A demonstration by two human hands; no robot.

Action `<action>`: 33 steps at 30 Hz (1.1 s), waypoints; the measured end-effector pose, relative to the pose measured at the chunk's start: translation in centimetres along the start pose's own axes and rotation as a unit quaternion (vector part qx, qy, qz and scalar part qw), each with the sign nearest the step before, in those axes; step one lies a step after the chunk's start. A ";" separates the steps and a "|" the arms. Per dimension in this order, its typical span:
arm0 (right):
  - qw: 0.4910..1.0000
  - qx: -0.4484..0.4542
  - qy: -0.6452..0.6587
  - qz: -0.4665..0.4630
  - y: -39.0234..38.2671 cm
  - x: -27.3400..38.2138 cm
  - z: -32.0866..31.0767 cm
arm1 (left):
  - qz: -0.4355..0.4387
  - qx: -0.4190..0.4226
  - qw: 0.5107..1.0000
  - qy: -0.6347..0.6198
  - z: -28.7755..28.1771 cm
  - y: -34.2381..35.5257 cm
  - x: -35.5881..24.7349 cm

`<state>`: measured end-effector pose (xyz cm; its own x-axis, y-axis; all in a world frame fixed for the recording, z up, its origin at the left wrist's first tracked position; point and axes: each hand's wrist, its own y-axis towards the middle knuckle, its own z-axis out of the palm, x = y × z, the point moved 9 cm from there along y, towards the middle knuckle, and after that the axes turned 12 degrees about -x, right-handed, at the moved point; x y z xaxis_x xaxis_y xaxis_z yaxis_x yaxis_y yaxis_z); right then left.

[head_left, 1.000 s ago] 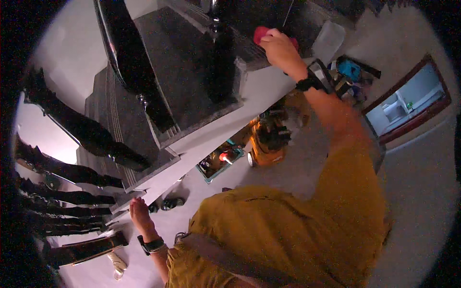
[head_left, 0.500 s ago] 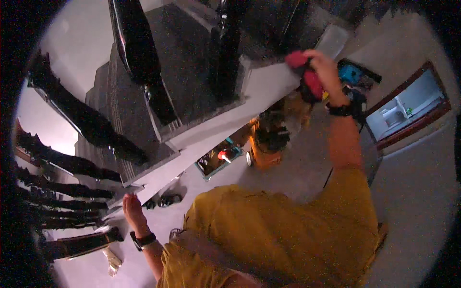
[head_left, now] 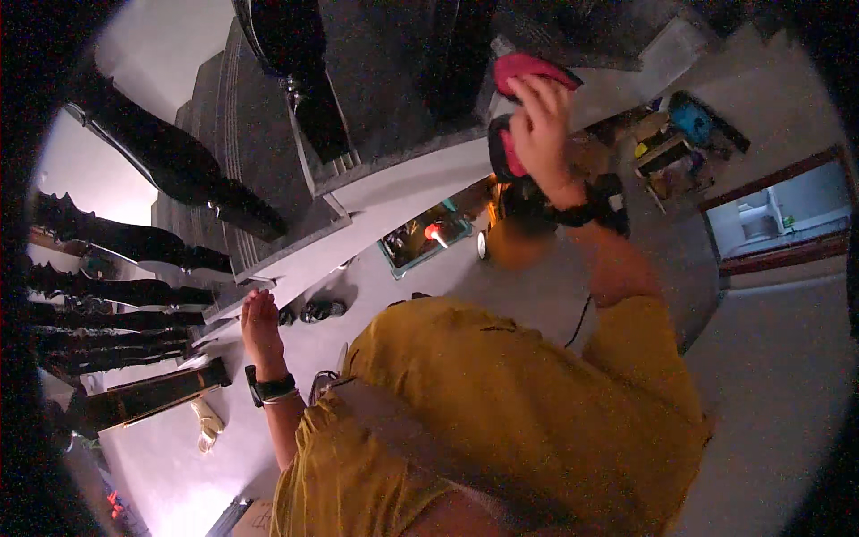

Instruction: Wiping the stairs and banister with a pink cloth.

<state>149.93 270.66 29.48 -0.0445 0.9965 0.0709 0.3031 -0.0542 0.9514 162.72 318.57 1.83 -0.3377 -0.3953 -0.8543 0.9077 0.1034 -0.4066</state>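
Note:
My right hand [head_left: 544,134] is closed on a red-and-black object [head_left: 528,67], apparently a tool, beside the white side [head_left: 407,166] of the dark stone stairs [head_left: 394,116]. Its exact shape is partly hidden by my fingers and wrist. My left hand [head_left: 262,327] is raised lower down at the stair edge, near the black balusters [head_left: 161,161], fingers curled; whether they grip anything is too small to make out. Both wrists wear dark bands.
Below the stairs are an orange machine [head_left: 519,237], a teal crate of items [head_left: 398,259] and dark footwear [head_left: 322,309]. A blue tool [head_left: 689,121] lies among clutter at right, near a wood-framed doorway [head_left: 727,265]. A cardboard box [head_left: 255,519] shows at the bottom.
My right hand first moved down and right with the red object, then back up and left along the stair's side. My left hand and the view have shifted slightly.

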 end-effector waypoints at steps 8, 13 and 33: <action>0.964 0.157 -0.178 0.116 -9.5 -0.1 9.2 | 0.075 0.107 0.991 0.011 1.4 -0.2 -0.5; 0.947 0.208 -0.176 0.170 -8.4 0.8 9.4 | 0.005 0.010 1.000 0.007 -1.0 -2.0 0.6; 0.988 0.058 0.104 0.103 -3.4 8.0 9.2 | 0.030 0.070 0.995 0.062 1.6 0.3 -0.2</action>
<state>157.28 279.42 24.05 -0.1623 0.9299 0.3301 0.4318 -0.2339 0.8711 163.44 317.21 2.42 -0.3018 -0.2756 -0.9127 0.9501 -0.0076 -0.3119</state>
